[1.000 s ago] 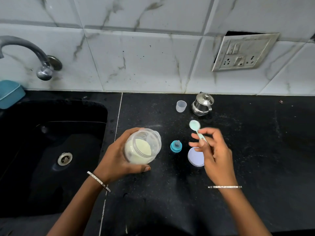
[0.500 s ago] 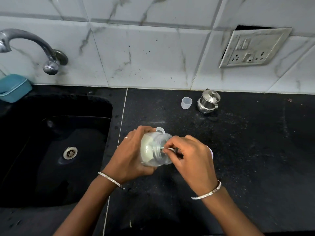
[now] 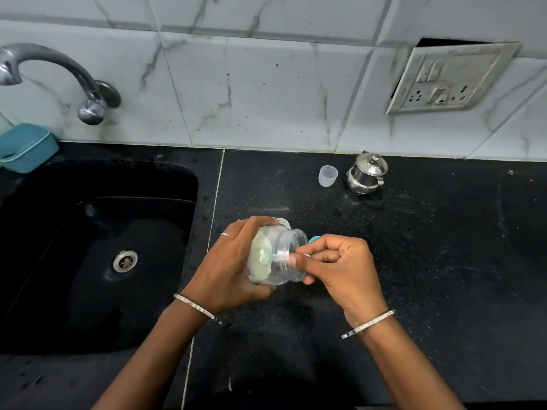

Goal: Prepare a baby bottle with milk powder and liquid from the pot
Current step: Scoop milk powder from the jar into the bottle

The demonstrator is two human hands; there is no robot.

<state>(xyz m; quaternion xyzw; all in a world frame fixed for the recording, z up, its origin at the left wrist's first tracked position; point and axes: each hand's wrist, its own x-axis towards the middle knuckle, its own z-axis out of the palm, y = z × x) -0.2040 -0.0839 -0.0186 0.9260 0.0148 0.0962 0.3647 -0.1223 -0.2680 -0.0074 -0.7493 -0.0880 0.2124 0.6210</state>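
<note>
Powder stage, by the look of it, and early: clear jar (image 3: 278, 255) of milk powder (image 3: 262, 257) open and tipped on its side above the counter (image 3: 429, 261), mouth toward the right; gripped round the body by the left hand (image 3: 233, 267), fingers curled over the top, thumb underneath; right hand (image 3: 343, 270) bunched at the mouth, fingertips (image 3: 296, 258) pressed together at the threaded rim, pinching what seems a pale scoop handle (image 3: 307, 255), mostly hidden; cannot tell whether any powder lifted out yet. Only a teal sliver of what seems the bottle (image 3: 314, 238) peeking out just behind the right knuckles, touched by neither hand; no telling its fill. Steel pot (image 3: 367, 174) lidded, well apart at the back of the counter, small clear cup (image 3: 328, 176) just beside it; neither handled. Left to do, on this judgement: powder into the bottle, liquid from the pot, closing and mixing. Powder itself banked against the jar's base, away from the mouth and short of the fingertips; likely needs a deeper reach or a steeper tilt.
</note>
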